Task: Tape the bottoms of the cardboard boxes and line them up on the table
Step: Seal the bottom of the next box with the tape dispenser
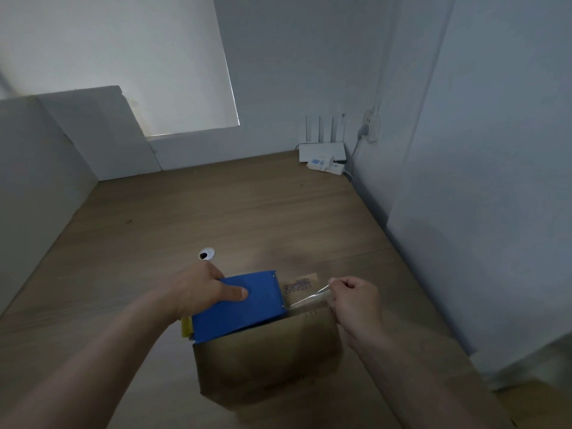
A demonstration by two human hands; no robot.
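Printed characters (pixel 296 284) on the cardboard box (pixel 266 366), between the left hand (pixel 198 289) and right hand (pixel 356 300), too blurred to read.

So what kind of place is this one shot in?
Likely a desk in a corner of a home or small office: a brown wood-grain tabletop with a round cable hole, a white four-antenna router at the back, and plain white walls close around it.
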